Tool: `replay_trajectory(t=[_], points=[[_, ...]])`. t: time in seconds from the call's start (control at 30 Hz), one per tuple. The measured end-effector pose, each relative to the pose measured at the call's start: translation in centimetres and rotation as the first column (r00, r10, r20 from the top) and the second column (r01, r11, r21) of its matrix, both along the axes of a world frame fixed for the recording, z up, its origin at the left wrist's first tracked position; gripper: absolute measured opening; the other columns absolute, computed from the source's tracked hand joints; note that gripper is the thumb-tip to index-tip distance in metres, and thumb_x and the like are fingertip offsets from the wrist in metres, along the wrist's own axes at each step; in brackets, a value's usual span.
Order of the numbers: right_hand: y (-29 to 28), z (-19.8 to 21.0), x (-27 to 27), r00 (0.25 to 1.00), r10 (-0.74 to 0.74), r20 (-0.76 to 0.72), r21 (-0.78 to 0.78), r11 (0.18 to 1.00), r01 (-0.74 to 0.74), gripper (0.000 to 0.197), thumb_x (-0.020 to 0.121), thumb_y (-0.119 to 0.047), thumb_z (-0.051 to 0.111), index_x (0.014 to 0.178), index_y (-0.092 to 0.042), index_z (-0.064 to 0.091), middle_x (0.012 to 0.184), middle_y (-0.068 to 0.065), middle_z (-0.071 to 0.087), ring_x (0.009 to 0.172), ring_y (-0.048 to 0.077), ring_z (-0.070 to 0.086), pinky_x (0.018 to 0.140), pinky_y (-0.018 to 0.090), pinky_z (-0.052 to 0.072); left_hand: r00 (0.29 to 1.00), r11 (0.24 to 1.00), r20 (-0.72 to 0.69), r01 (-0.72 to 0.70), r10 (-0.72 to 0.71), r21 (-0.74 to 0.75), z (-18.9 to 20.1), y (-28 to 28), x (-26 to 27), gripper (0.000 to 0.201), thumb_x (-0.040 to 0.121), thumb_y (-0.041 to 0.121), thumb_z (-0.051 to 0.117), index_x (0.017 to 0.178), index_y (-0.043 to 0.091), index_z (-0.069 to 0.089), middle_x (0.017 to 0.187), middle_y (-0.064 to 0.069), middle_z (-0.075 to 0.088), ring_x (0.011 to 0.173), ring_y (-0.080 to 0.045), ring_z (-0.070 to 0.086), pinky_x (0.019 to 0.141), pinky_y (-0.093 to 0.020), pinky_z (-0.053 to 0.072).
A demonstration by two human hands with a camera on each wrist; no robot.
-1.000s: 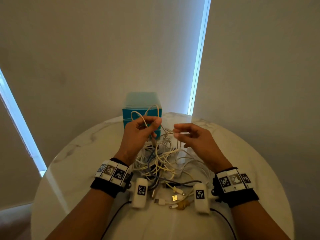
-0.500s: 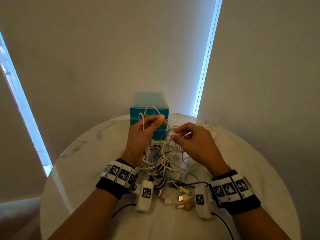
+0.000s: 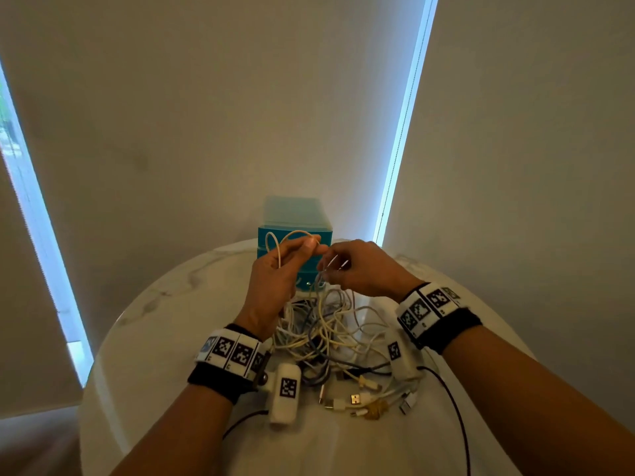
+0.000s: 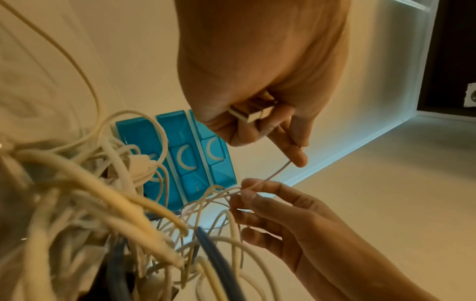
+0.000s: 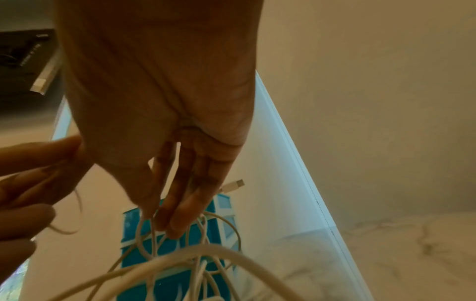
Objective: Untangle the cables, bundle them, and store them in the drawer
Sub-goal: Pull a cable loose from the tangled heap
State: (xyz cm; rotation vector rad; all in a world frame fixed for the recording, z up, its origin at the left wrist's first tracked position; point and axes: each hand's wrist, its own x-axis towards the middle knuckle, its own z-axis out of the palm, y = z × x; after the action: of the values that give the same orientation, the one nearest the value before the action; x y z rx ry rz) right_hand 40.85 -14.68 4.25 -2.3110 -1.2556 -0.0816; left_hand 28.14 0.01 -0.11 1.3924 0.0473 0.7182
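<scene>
A tangle of white, cream and grey cables (image 3: 330, 334) lies mid-table. My left hand (image 3: 314, 248) is raised above it, pinching a thin white cable (image 3: 275, 249) that loops over the fingers. In the left wrist view this hand (image 4: 293, 154) also keeps a USB plug (image 4: 251, 115) tucked in the palm. My right hand (image 3: 330, 269) meets it fingertip to fingertip and pinches strands of the same white cable (image 4: 268, 179). The right wrist view shows its fingers (image 5: 177, 213) pointing down into the loops. A blue drawer unit (image 3: 295, 218) stands shut behind both hands.
The round marble table (image 3: 171, 304) carries loose plug ends (image 3: 357, 398) near its front edge. Black wrist-camera leads (image 3: 457, 407) trail off toward me. Walls close in behind the drawer unit, with bright window strips (image 3: 402, 125) at both sides.
My right hand has moved left until its fingertips meet the left hand's and has taken hold of the cable strands. The left hand has lifted its loop slightly higher.
</scene>
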Motion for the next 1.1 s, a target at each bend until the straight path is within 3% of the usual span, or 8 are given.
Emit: replay_trajectory(t=[0.23,0.37,0.5,0.6,0.67,0.77,0.9,1.1], points=[[-2.1,6.8,1.0,0.970,-0.222,-0.101,0.538,0.808,0.241,0.008,0.096,-0.013,0.077,0.103,-0.017,0.080,0.088,-0.001,0.080,0.075,0.011,0.079,0.063,0.028,0.066,0.975,0.981,-0.126,0.189,-0.184,0.032,0.5,1.0,-0.8,0.031,0.109,0.040,0.056,0.129,0.026,0.075,0.117,-0.002,0.081,0.046,-0.010,0.027,0.042,-0.020,0.024],[-2.6,9.4,0.9,0.958,-0.263,-0.116,0.505,0.815,0.285,0.008,0.098,-0.010,0.075,0.104,-0.013,0.078,0.090,0.004,0.080,0.072,0.014,0.081,0.057,0.027,0.064,0.946,0.952,-0.188,0.286,-0.262,0.109,0.6,0.6,-1.2,0.035,0.111,0.042,0.052,0.131,0.025,0.074,0.121,0.000,0.080,0.049,-0.011,0.027,0.043,-0.020,0.024],[-3.8,12.6,0.6,0.935,-0.354,-0.021,0.766,0.595,0.242,0.012,0.101,-0.013,0.068,0.110,-0.016,0.076,0.096,-0.001,0.076,0.070,0.012,0.079,0.051,0.026,0.061,0.931,0.923,-0.258,0.315,-0.257,0.219,0.4,0.2,-1.1,0.037,0.111,0.044,0.051,0.123,0.022,0.078,0.113,0.002,0.082,0.050,-0.011,0.031,0.044,-0.021,0.025],[-3.8,12.5,0.9,0.936,-0.348,0.056,0.510,0.815,0.273,0.013,0.099,-0.010,0.068,0.102,-0.017,0.078,0.098,0.002,0.080,0.071,0.014,0.079,0.059,0.029,0.065,0.947,0.949,-0.236,0.261,-0.218,0.174,0.0,0.2,-0.7,0.039,0.107,0.048,0.057,0.110,0.019,0.083,0.077,0.001,0.074,0.049,-0.010,0.034,0.045,-0.021,0.029],[-4.0,12.4,1.5,0.857,-0.478,0.190,0.480,0.807,0.344,0.013,0.097,-0.014,0.070,0.104,-0.021,0.079,0.105,-0.003,0.080,0.080,0.016,0.077,0.076,0.031,0.063,0.961,0.974,-0.219,0.196,-0.169,0.110,-0.3,0.6,-0.3,0.042,0.101,0.053,0.062,0.100,0.017,0.084,0.059,0.000,0.047,0.050,-0.011,0.032,0.047,-0.023,0.028],[-4.7,13.7,1.9,0.814,-0.542,0.211,0.722,0.648,0.245,0.010,0.101,-0.022,0.069,0.107,-0.026,0.076,0.100,-0.011,0.078,0.083,0.011,0.075,0.084,0.033,0.062,0.976,0.993,-0.193,0.111,-0.104,0.027,-0.8,1.8,0.3,0.043,0.093,0.061,0.068,0.094,0.020,0.083,0.060,0.004,0.036,0.052,-0.011,0.030,0.053,-0.029,0.023],[-3.5,13.1,1.3,0.936,-0.320,0.148,0.421,0.876,0.233,0.010,0.096,-0.020,0.074,0.101,-0.026,0.080,0.088,-0.006,0.081,0.073,0.008,0.078,0.074,0.035,0.068,0.989,0.999,-0.142,0.052,-0.053,-0.011,-1.3,2.5,0.8,0.054,0.085,0.068,0.077,0.107,0.018,0.079,0.064,0.007,0.042,0.056,-0.011,0.033,0.052,-0.027,0.027],[-0.8,9.3,-2.9,0.999,0.023,-0.022,0.353,0.936,-0.014,0.013,0.094,-0.021,0.081,0.106,-0.021,0.083,0.087,-0.008,0.082,0.079,0.008,0.078,0.065,0.027,0.064,0.995,0.994,-0.099,0.042,-0.031,0.105,-1.0,1.3,0.4,0.029,0.090,0.036,0.084,0.119,0.032,0.078,0.065,0.001,0.045,0.053,-0.005,0.040,0.048,-0.017,0.033]])
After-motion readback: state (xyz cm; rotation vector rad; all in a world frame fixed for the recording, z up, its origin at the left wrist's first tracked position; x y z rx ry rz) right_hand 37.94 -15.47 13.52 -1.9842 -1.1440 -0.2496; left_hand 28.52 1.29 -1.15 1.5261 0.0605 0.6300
